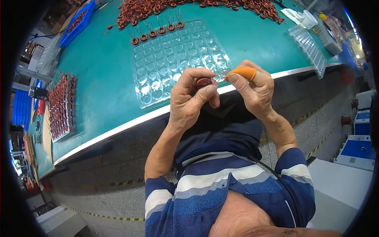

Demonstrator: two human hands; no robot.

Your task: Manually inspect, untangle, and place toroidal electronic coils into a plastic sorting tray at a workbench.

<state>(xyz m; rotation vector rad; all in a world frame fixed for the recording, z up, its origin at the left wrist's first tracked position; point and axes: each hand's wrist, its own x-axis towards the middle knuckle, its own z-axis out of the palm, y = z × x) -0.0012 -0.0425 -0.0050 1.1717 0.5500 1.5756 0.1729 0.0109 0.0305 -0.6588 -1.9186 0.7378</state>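
Just over the table's front edge, my left hand (187,96) pinches a copper-wound toroidal coil (203,81) between thumb and fingers. Thin reddish wire leads (220,75) stick out from the coil toward the right. My right hand (256,90) is closed at the ends of these leads, pinching them between the thumb and a finger in an orange finger cot (245,72). The exact grip on the wire tips is partly hidden. Behind my hands lies a clear plastic tray (169,63) with round pockets. Several coils (162,30) stand along its far row, leads upward.
A large heap of coils (189,4) covers the far side of the green table (98,75). At the left stand stacked trays full of coils (62,106), with a blue bin (77,23) beyond. Clear trays (308,47) and a white cup (309,19) sit at the right.
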